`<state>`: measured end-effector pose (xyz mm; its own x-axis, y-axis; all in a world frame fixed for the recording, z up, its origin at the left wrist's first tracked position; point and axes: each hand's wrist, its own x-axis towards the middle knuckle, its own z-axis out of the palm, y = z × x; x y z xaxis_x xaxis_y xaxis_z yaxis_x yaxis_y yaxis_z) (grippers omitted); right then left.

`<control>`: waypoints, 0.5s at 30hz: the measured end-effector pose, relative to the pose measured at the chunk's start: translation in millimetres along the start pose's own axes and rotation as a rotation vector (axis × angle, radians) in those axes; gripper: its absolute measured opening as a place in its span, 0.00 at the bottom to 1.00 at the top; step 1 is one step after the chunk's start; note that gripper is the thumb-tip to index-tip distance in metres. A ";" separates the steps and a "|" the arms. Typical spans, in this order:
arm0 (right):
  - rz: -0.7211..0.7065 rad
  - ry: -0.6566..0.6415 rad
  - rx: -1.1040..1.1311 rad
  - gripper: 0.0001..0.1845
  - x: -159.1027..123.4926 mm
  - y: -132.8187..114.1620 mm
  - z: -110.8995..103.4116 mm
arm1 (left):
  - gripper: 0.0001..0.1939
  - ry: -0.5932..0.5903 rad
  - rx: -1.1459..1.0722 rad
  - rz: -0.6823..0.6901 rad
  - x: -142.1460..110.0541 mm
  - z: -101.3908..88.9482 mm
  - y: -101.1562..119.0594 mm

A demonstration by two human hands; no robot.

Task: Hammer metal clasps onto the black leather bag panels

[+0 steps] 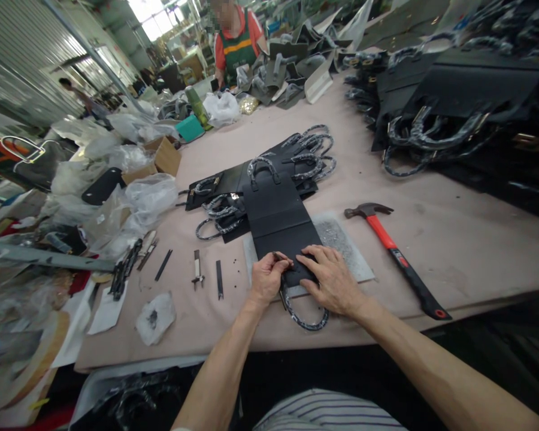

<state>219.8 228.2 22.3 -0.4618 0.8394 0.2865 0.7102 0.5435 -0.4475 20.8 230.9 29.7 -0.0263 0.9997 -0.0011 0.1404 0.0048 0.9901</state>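
A black bag panel [281,218] with a plastic-wrapped loop handle [308,325] at its near end lies on a pale speckled slab [341,242]. My left hand [267,278] is at the panel's near left edge, thumb and fingers pinched together; a small dark thing seems to be between them, too small to name. My right hand [332,278] rests on the panel's right side, fingers spread and slightly bent. To the right of the slab lies a claw hammer [397,257] with a red and black handle.
More black bag panels [233,176] with wrapped handles lie behind. A tall pile of black bag pieces [471,90] fills the far right. Small metal tools [219,280] and a crumpled white wrapper [155,317] lie on the left. A person in an apron [240,51] stands at the far end.
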 end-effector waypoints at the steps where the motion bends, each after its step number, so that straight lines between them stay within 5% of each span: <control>1: 0.001 -0.001 0.000 0.27 0.1 0.0 -0.1 | 0.06 0.001 0.035 0.017 -0.2 0.4 -0.4; 15: -0.005 0.016 0.012 0.27 -0.8 1.5 1.1 | 0.08 -0.108 0.257 0.150 1.9 -3.4 4.8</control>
<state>220.6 228.3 20.5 -0.4567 0.8365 0.3028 0.7012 0.5479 -0.4562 18.0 232.8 34.9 0.1168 0.9866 0.1141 0.3809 -0.1506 0.9123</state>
